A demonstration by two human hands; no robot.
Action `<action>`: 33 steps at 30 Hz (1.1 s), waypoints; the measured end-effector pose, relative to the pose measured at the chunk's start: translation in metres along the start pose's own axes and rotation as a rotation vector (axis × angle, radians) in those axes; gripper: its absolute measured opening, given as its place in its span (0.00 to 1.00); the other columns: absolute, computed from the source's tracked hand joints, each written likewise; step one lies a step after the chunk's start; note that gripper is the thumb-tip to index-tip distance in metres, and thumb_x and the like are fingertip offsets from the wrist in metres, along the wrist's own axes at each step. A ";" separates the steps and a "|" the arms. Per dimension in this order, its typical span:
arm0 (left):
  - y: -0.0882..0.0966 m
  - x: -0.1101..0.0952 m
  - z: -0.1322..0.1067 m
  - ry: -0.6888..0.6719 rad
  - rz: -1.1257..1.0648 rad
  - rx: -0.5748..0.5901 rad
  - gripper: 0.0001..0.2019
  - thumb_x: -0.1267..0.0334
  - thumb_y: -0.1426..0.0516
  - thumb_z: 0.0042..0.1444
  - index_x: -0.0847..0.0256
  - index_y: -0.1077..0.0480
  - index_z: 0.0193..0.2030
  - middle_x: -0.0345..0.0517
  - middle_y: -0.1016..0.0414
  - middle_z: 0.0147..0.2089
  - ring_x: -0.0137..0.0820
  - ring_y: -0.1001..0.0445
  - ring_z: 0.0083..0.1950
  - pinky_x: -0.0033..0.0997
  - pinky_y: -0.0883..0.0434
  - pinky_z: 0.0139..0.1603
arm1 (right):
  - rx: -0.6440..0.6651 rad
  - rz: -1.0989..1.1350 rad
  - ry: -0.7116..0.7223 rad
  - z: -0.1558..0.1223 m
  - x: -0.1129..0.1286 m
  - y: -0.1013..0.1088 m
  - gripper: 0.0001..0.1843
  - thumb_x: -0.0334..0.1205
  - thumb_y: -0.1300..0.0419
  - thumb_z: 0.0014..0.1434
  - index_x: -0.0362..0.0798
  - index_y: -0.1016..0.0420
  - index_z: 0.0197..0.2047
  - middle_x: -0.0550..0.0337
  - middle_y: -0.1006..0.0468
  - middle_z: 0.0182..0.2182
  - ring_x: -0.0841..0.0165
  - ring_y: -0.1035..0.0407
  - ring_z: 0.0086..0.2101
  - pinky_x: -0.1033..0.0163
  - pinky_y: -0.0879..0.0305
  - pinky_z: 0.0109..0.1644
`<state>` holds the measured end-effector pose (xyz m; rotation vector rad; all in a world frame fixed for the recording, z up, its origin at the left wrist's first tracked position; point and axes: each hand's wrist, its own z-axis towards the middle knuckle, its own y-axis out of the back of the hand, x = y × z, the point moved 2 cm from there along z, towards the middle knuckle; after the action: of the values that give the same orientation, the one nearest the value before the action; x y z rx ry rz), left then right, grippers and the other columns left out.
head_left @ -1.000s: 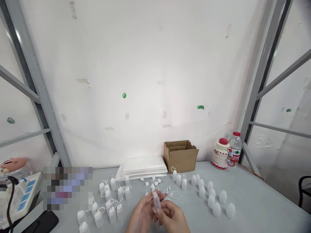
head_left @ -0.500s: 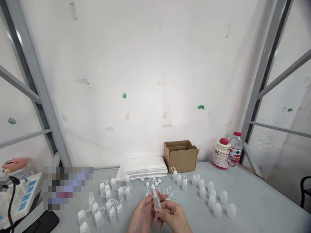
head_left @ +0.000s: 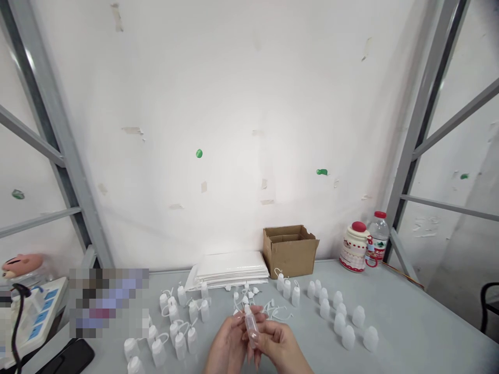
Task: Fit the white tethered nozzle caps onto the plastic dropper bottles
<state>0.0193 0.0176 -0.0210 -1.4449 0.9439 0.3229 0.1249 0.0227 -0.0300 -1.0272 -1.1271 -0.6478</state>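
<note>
Between my two hands is a small translucent squeeze bottle (head_left: 251,328), tilted, with its white tip pointing up and away. My left hand (head_left: 231,336) cups the bottle from the left, with its fingers behind the upper part. My right hand (head_left: 277,342) pinches the lower part between thumb and fingers. Just beyond my hands lie several loose white nozzle caps (head_left: 250,294) and curved white cap straps (head_left: 281,313). Capped squeeze bottles (head_left: 180,345) stand in a group to the left. Uncapped bottles (head_left: 348,337) stand in rows to the right.
An open cardboard box (head_left: 292,257) and a stack of white sheets (head_left: 230,267) sit against the wall. At back right stand a red-lidded jug (head_left: 354,249) and a water bottle (head_left: 378,236). A black phone (head_left: 72,357) lies at front left. Grey metal frames rise on both sides.
My right hand and the bottle's lower end have shifted slightly down and to the right. The bottle remains between both hands.
</note>
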 end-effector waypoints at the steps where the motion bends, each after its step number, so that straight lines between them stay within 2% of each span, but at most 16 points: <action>1: 0.001 0.000 0.001 -0.001 0.000 0.006 0.19 0.56 0.46 0.46 0.65 0.28 0.42 0.50 0.25 0.36 0.33 0.32 0.30 0.30 0.40 0.24 | -0.026 -0.027 0.011 0.000 0.000 0.000 0.22 0.56 0.35 0.41 0.43 0.23 0.24 0.62 0.28 0.15 0.74 0.38 0.16 0.68 0.42 0.23; 4: 0.002 -0.001 0.002 -0.014 0.021 0.002 0.21 0.54 0.44 0.45 0.62 0.31 0.46 0.48 0.25 0.37 0.31 0.33 0.29 0.30 0.41 0.25 | -0.081 -0.071 0.020 -0.001 0.001 0.000 0.22 0.57 0.35 0.40 0.43 0.23 0.25 0.62 0.28 0.15 0.74 0.38 0.16 0.67 0.41 0.25; 9: 0.000 -0.004 0.001 -0.021 -0.001 -0.026 0.12 0.59 0.45 0.46 0.60 0.31 0.37 0.47 0.25 0.36 0.29 0.33 0.28 0.29 0.43 0.25 | -0.089 -0.104 0.031 -0.001 0.001 -0.001 0.23 0.58 0.35 0.39 0.43 0.24 0.26 0.63 0.29 0.16 0.74 0.38 0.18 0.67 0.41 0.24; 15: 0.004 0.002 0.004 0.002 -0.012 -0.122 0.12 0.59 0.42 0.40 0.62 0.29 0.33 0.48 0.23 0.34 0.32 0.30 0.29 0.29 0.43 0.28 | -0.105 -0.279 0.092 -0.004 -0.007 0.004 0.22 0.55 0.38 0.46 0.43 0.23 0.33 0.57 0.24 0.22 0.69 0.33 0.24 0.66 0.37 0.28; 18: 0.005 0.004 0.003 0.004 -0.016 -0.096 0.11 0.58 0.42 0.41 0.62 0.28 0.30 0.49 0.23 0.35 0.36 0.28 0.33 0.31 0.41 0.31 | -0.121 -0.388 0.110 -0.006 -0.010 0.005 0.21 0.54 0.40 0.49 0.43 0.23 0.35 0.54 0.22 0.25 0.66 0.30 0.26 0.63 0.35 0.32; 22: -0.001 0.000 -0.001 0.008 -0.029 -0.069 0.10 0.60 0.42 0.39 0.63 0.27 0.28 0.48 0.22 0.32 0.37 0.28 0.34 0.34 0.38 0.36 | -0.168 -0.502 0.141 -0.009 -0.012 0.006 0.19 0.51 0.40 0.49 0.45 0.22 0.36 0.51 0.20 0.28 0.61 0.28 0.29 0.61 0.33 0.36; 26: -0.008 -0.004 -0.005 0.032 -0.073 -0.043 0.10 0.61 0.41 0.38 0.64 0.26 0.29 0.49 0.21 0.31 0.39 0.28 0.39 0.36 0.38 0.43 | -0.228 -0.595 0.180 -0.010 -0.013 0.006 0.15 0.47 0.40 0.50 0.47 0.22 0.36 0.52 0.19 0.29 0.60 0.27 0.30 0.62 0.32 0.35; 29: -0.010 -0.004 -0.005 0.046 -0.081 -0.031 0.11 0.61 0.41 0.36 0.64 0.25 0.28 0.49 0.21 0.32 0.40 0.28 0.38 0.37 0.37 0.43 | -0.274 -0.683 0.259 -0.011 -0.015 0.007 0.11 0.44 0.40 0.50 0.48 0.22 0.34 0.52 0.20 0.29 0.63 0.27 0.29 0.65 0.31 0.33; 33: -0.012 -0.003 -0.006 0.018 -0.055 -0.014 0.07 0.62 0.42 0.39 0.62 0.27 0.26 0.46 0.23 0.30 0.38 0.28 0.39 0.35 0.38 0.41 | -0.246 -0.901 0.504 -0.012 -0.019 0.008 0.08 0.39 0.42 0.52 0.48 0.23 0.35 0.54 0.21 0.27 0.67 0.28 0.26 0.68 0.32 0.29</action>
<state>0.0234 0.0115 -0.0098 -1.4865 0.9165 0.2764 0.1308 0.0141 -0.0514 -0.4513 -1.0340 -1.6912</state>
